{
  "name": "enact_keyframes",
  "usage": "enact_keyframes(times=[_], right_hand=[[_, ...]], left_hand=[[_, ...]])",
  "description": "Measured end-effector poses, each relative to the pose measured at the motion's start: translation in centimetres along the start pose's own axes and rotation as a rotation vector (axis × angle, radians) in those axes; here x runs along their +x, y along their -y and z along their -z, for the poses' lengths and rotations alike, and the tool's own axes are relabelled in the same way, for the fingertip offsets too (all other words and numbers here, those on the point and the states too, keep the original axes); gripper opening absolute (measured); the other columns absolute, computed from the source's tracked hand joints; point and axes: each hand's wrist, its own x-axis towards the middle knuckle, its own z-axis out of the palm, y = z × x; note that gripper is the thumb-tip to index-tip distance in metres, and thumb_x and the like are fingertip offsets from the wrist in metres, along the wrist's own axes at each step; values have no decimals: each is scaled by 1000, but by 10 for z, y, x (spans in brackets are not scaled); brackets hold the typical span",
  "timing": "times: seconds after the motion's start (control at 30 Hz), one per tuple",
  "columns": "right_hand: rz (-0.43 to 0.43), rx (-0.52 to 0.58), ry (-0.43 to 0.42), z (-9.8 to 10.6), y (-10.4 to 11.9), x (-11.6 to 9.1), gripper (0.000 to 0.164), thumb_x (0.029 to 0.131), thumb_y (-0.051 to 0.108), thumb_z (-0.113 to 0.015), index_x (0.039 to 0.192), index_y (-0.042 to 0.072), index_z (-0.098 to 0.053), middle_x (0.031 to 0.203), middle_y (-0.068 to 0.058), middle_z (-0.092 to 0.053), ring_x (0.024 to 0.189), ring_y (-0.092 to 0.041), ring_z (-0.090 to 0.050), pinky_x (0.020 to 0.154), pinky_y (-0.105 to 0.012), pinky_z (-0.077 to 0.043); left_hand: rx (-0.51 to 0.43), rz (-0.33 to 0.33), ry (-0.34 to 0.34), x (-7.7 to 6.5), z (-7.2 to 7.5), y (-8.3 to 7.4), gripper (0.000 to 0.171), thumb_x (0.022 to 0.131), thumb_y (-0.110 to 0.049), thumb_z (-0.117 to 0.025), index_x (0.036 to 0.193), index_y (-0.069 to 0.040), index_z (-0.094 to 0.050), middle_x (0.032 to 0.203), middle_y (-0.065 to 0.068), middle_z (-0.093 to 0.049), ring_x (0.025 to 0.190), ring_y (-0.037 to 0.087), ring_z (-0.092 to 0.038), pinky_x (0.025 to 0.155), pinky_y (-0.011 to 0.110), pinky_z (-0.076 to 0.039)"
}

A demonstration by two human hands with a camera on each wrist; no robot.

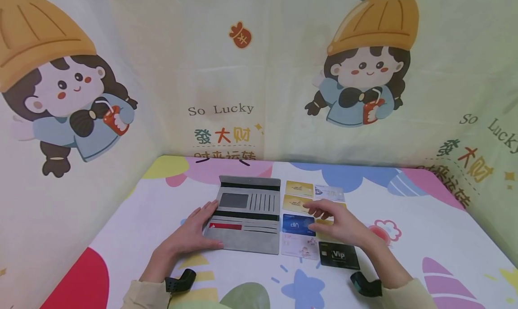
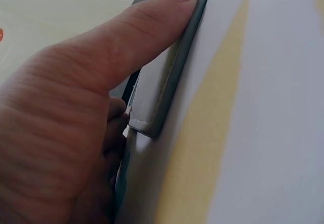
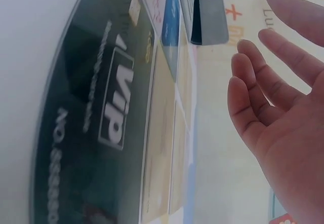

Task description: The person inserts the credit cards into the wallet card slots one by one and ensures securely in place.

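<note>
A grey card wallet (image 1: 261,242) lies unfolded on the table, with dark slots, a clear window and a red card (image 1: 225,226) in one slot. My left hand (image 1: 195,231) rests against its left side, thumb along the near edge and fingers on the left edge. Close up in the left wrist view, the thumb touches the wallet's stitched rim (image 2: 169,77). My right hand (image 1: 337,221) hovers over the cards beside the wallet, fingers loosely bent and holding nothing. Beneath it are a blue card (image 1: 298,225), gold cards (image 1: 295,203) and a black Vip card (image 1: 339,255).
Cards lie in two columns against the wallet's right side, with a pale pink card (image 1: 297,247) and a silvery card (image 1: 329,193) among them. A patterned cloth (image 1: 226,282) covers the table. Printed curtains (image 1: 283,75) stand behind and at both sides.
</note>
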Motion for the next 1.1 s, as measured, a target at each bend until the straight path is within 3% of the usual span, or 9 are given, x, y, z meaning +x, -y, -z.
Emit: enact_keyframes(times=[0.23,0.53,1.1], right_hand=[[12,6,9,1,-6,-7,48,88,17,-78,130,1,-63,108,-10,-64,96,-31,-59,85,-37,-55],[-76,23,29,6,-10,-19,49,87,21,-80,132,8,-63,112,-8,-59,98,-29,-56,86,-37,-56],[-134,-24,74,12,-14,-35,52,85,28,-82,131,12,-65,117,-2,-62,100,-24,-57,89,-38,-54]], left_hand=[[-11,13,4,-1,0,0,117,69,-52,-87,160,-7,-28,164,14,-26,150,40,-17,119,60,-11],[-8,-5,-2,0,0,1,117,69,-53,-87,159,-6,-28,164,14,-27,150,39,-18,119,59,-11],[-17,-8,0,0,0,1,117,69,-52,-87,159,-6,-28,164,14,-26,150,39,-17,119,58,-9]])
